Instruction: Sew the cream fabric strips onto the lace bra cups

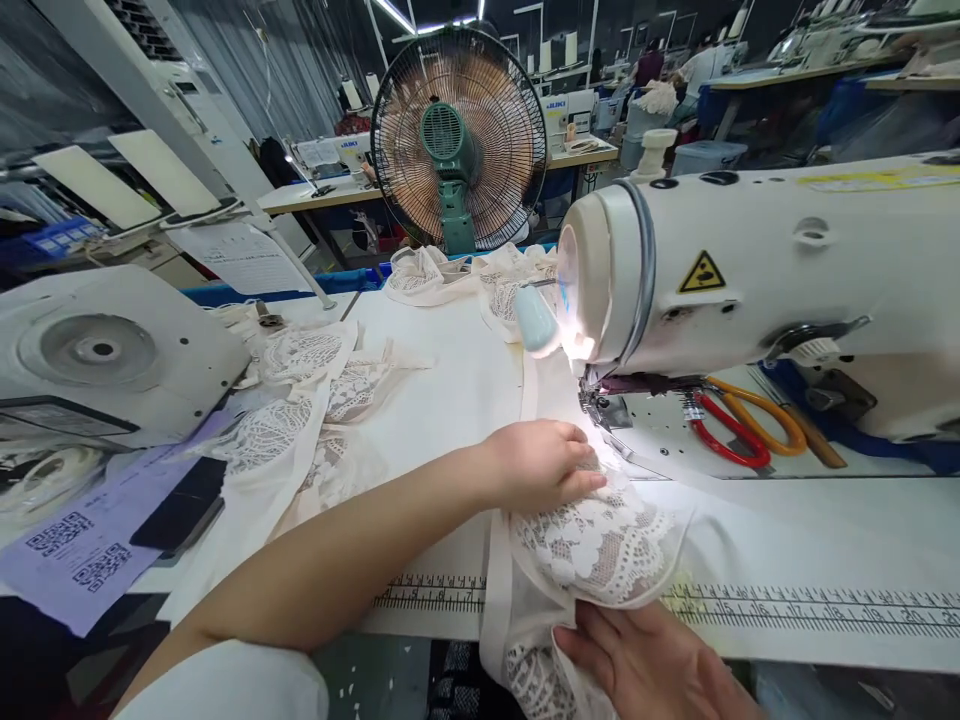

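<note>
My left hand (541, 462) lies on a piece of cream lace fabric (600, 545), fingers curled and pressing it down just in front of the presser foot (598, 405) of a white sewing machine (757, 265). My right hand (651, 665) grips the near end of the same lace piece at the table's front edge. The fabric runs from the needle area down over the edge, with a plain cream strip (496, 590) hanging beside it. The machine's lamp lights the spot brightly.
Several more lace pieces (300, 400) lie piled to the left. Red and orange scissors (739, 425) rest under the machine arm. A standing fan (459, 140) is behind the table. A grey machine (105, 350), a black phone (180, 510) and a QR-coded paper (75, 550) sit at left. Ruler tape (810, 605) lines the front edge.
</note>
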Motion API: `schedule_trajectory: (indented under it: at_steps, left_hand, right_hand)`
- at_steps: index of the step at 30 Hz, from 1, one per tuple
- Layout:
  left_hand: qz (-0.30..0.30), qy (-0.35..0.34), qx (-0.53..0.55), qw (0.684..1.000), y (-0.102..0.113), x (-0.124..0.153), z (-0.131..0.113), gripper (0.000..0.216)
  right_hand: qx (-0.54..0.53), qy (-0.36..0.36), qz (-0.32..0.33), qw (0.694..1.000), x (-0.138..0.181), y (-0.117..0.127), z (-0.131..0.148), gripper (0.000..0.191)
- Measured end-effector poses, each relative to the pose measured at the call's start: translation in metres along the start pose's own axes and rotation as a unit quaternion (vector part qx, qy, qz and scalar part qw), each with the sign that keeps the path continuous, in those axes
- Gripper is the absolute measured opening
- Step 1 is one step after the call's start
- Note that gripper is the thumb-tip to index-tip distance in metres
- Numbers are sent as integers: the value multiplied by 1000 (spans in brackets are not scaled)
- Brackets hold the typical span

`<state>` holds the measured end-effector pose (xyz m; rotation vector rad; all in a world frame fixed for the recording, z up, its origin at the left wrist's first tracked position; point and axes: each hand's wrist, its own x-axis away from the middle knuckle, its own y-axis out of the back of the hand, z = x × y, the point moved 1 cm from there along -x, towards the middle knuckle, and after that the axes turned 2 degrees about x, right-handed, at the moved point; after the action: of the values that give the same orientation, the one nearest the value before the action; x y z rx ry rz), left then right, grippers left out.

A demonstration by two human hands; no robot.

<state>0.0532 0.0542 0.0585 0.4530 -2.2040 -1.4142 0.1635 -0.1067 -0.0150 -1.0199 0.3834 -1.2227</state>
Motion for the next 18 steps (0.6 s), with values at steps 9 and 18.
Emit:
schedule_trajectory:
  at_steps: [9,18]
  left_hand:
    - [4,3,-78,997,1,-7,4,41]
    - [20,5,-138,990,5,-17,11,46]
  right_hand:
    - [-78,25,31,996,-16,-9,-1,45]
    - [-126,58,62,988,-35,-9,-3,40]
